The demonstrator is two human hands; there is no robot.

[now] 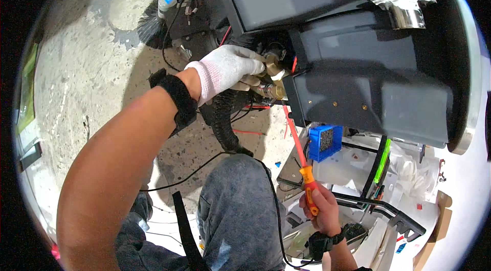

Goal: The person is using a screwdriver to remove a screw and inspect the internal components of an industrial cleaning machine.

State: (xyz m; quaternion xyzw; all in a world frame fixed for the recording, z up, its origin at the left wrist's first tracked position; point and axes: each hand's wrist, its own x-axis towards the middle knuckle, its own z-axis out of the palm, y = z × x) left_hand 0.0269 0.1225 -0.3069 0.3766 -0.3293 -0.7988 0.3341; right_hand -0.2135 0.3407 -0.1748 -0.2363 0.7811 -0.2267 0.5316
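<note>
Left hand (225, 69), in a white knit glove, has its fingers (250, 66) wrapped closed around a brass fitting (271, 74) on the underside of a dark grey machine housing (368, 82). Fitting sits right at the fingertips, partly hidden by them; more brass shows just below the fingers. Red wires and a black corrugated hose (222, 122) run down from beneath the palm.

Right hand (319, 209), bare, fingers closed around the orange handle of a long screwdriver (302, 158). Red shaft runs up from those fingers toward the brass fitting; tip lands just under the left fingers, though I cannot tell if it is seated in a screw.

Near the right fingers: a blue block-shaped part (325, 143) just above and beside the shaft, a green strip (382, 161) further out, black brackets and white packing scraps on the floor (76, 66). A black round brush (153, 25) sits well beyond the left fingers. The person's knee in grey jeans is below, between the arms.

Progress, as a judgement: work on the fitting looks mid-step. Fitting is still mounted and held steady, tool brought up to it, nothing visibly removed from that spot. Loose parts around suggest the job is partway, with the fitting still to be finished.
</note>
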